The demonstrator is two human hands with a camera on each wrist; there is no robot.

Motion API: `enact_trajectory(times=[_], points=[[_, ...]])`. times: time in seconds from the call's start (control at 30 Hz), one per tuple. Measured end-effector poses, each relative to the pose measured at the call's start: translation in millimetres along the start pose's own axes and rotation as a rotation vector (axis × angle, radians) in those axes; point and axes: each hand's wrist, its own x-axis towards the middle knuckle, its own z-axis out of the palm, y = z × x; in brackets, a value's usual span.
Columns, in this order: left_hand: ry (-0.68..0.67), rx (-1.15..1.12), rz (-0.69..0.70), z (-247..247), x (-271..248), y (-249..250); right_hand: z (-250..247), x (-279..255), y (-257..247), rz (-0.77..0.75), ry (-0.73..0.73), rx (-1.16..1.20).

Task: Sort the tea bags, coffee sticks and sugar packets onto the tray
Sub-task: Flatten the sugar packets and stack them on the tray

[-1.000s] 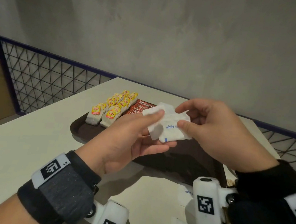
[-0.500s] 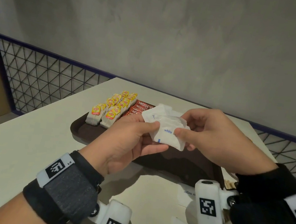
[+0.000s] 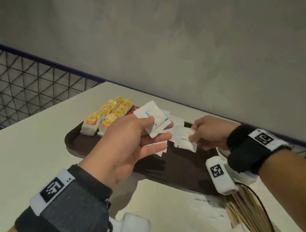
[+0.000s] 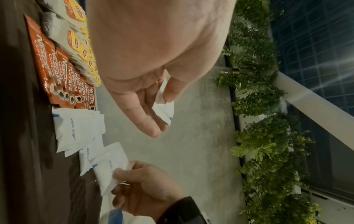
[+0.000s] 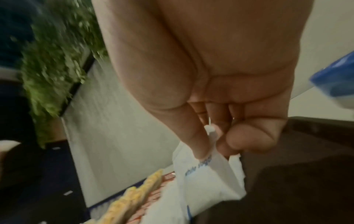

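The hands have parted since a moment ago: the shared bundle of white paper sugar packets is now split, so laying-out has begun. The right hand (image 3: 210,132) pinches one sugar packet (image 3: 184,140) between thumb and fingers, low over the dark brown plastic tray (image 3: 75,142), beside the red coffee sticks (image 4: 57,72). The left hand (image 3: 127,145) pinches the remaining white packets (image 3: 151,119) above the tray; its other fingers are relaxed.
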Motion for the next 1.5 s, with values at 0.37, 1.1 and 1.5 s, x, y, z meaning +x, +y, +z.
enact_trajectory(times=[0.37,1.1,1.5], points=[[-0.032,-0.067,-0.042,-7,5,2,16,39,0,0.140,0.010,-0.126],[0.000,-0.142,-0.087,-2,6,-4,10,43,13,-0.024,-0.022,-0.282],[0.006,-0.191,-0.068,-3,6,-2,24,46,1,0.009,0.039,-0.166]])
